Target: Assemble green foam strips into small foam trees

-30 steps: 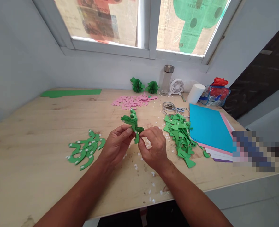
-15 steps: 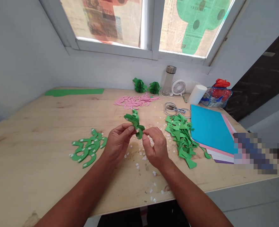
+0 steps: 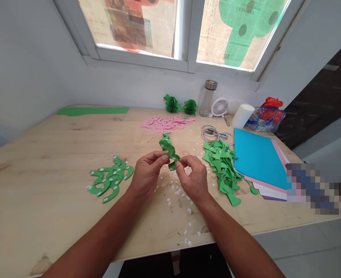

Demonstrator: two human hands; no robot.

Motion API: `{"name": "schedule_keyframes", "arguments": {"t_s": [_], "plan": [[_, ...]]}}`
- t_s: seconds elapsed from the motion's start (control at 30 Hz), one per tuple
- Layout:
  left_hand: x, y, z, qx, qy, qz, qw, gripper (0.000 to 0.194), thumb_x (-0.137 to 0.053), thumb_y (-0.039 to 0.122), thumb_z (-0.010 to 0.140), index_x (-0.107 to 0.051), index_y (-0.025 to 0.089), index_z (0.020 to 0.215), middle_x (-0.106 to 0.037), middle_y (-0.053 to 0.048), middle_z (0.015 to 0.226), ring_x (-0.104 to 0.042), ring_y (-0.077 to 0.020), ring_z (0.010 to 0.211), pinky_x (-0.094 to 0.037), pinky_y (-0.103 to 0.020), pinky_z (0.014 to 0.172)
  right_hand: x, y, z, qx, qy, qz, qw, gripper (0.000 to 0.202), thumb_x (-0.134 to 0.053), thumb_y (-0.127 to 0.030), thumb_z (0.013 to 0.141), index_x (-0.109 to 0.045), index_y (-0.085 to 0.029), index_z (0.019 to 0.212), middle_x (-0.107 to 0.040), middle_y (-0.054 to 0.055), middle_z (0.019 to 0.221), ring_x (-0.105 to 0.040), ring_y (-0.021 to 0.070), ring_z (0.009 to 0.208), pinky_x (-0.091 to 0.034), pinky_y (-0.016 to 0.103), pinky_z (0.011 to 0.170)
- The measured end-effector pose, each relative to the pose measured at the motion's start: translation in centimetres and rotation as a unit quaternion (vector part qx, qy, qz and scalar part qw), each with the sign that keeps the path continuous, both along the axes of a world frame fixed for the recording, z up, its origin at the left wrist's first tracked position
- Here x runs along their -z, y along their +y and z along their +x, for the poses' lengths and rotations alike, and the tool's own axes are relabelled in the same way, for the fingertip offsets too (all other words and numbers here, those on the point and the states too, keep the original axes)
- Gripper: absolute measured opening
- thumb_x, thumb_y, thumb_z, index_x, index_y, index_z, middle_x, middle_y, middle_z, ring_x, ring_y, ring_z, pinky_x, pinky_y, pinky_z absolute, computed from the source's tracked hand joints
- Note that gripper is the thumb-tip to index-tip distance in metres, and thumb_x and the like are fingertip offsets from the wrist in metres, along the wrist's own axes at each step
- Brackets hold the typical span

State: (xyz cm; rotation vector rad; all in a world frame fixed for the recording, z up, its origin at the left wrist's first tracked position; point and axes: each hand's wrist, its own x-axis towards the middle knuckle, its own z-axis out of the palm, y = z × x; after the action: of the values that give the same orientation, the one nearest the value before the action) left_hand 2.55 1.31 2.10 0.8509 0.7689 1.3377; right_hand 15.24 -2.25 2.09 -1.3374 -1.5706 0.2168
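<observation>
A stack of curved green paper pieces [image 3: 168, 146] with small white squares on it is held above the middle of the table. My left hand [image 3: 151, 170] pinches the stack from the left, thumb on top. On the right, my right hand [image 3: 193, 177] grips its lower right end between thumb and index finger. Left of my hands lies a pile of curved green cutouts [image 3: 111, 179] bearing white squares. Green paper scraps [image 3: 224, 166] are heaped to the right. Small white bits [image 3: 176, 189] are scattered beneath and below my hands.
Pink cutouts [image 3: 167, 123] and two green paper shapes [image 3: 172, 104] are at the back, near a bottle [image 3: 209, 96] and fan [image 3: 219, 107]. Tape rolls [image 3: 210, 133], a white roll [image 3: 242, 116] and blue sheets [image 3: 260, 156] are at the right. A green strip [image 3: 95, 111] lies back left.
The green stack has turned slightly and shifted right with my left hand. My right thumb and finger have closed on its lower right end. The camera view has moved a little.
</observation>
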Motion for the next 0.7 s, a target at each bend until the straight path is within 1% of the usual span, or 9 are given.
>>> {"name": "schedule_keyframes", "arguments": {"t_s": [0.2, 0.33, 0.43, 0.57, 0.63, 0.7], "plan": [[0.03, 0.01, 0.04, -0.001, 0.004, -0.003, 1.0, 0.015, -0.08, 0.024, 0.058, -0.072, 0.017, 0.068, -0.068, 0.0, 0.065, -0.059, -0.0127, 0.064, -0.045, -0.028, 0.072, 0.08, 0.1, 0.07, 0.011, 0.014, -0.021, 1.0, 0.014, -0.055, -0.023, 0.081, -0.057, -0.019, 0.068, -0.061, 0.001, 0.065, -0.055, 0.0151, 0.064, -0.042, 0.028, 0.063], [-0.05, 0.03, 0.08, -0.011, 0.013, -0.007, 1.0, 0.015, -0.08, 0.024, 0.057, -0.072, 0.017, 0.066, -0.067, -0.001, 0.064, -0.058, -0.0138, 0.063, -0.046, -0.029, 0.07, 0.31, 0.18, 0.13, 0.021, 0.015, -0.017, 1.0, 0.007, -0.056, -0.024, 0.08, -0.057, -0.019, 0.075, -0.062, 0.002, 0.07, -0.055, 0.0154, 0.066, -0.043, 0.029, 0.064], [-0.12, 0.0, 0.13, -0.022, 0.026, -0.004, 0.999, 0.015, -0.08, 0.025, 0.056, -0.072, 0.017, 0.065, -0.065, -0.001, 0.063, -0.057, -0.0143, 0.062, -0.047, -0.029, 0.068, 0.48, 0.24, 0.19, 0.03, 0.0, 0.001, 1.0, 0.008, -0.056, -0.024, 0.08, -0.059, -0.018, 0.085, -0.064, 0.005, 0.079, -0.057, 0.0184, 0.075, -0.045, 0.032, 0.069], [0.06, -0.08, 0.09, -0.01, 0.061, 0.028, 0.998, 0.013, -0.079, 0.026, 0.059, -0.072, 0.017, 0.066, -0.067, -0.002, 0.067, -0.056, -0.0141, 0.064, -0.046, -0.028, 0.069, 0.51, 0.32, 0.22, 0.004, -0.004, 0.005, 1.0, 0.016, -0.057, -0.024, 0.081, -0.061, -0.018, 0.095, -0.067, 0.009, 0.092, -0.059, 0.0218, 0.088, -0.046, 0.035, 0.076], [0.25, -0.12, 0.03, 0.005, 0.081, 0.044, 0.996, 0.012, -0.077, 0.027, 0.062, -0.072, 0.017, 0.067, -0.068, -0.003, 0.07, -0.058, -0.0153, 0.068, -0.046, -0.029, 0.071, 0.46, 0.36, 0.22, -0.007, 0.007, -0.001, 1.0, 0.015, -0.058, -0.025, 0.081, -0.062, -0.018, 0.093, -0.067, 0.008, 0.09, -0.059, 0.0215, 0.087, -0.046, 0.035, 0.076], [0.44, -0.13, -0.03, 0.011, 0.1, 0.051, 0.994, 0.012, -0.076, 0.027, 0.064, -0.072, 0.017, 0.068, -0.068, -0.003, 0.07, -0.059, -0.0167, 0.07, -0.046, -0.029, 0.072, 0.42, 0.42, 0.23, -0.01, 0.024, -0.009, 1.0, 0.011, -0.058, -0.025, 0.081, -0.063, -0.019, 0.087, -0.067, 0.007, 0.085, -0.06, 0.0204, 0.083, -0.046, 0.034, 0.074]]}}
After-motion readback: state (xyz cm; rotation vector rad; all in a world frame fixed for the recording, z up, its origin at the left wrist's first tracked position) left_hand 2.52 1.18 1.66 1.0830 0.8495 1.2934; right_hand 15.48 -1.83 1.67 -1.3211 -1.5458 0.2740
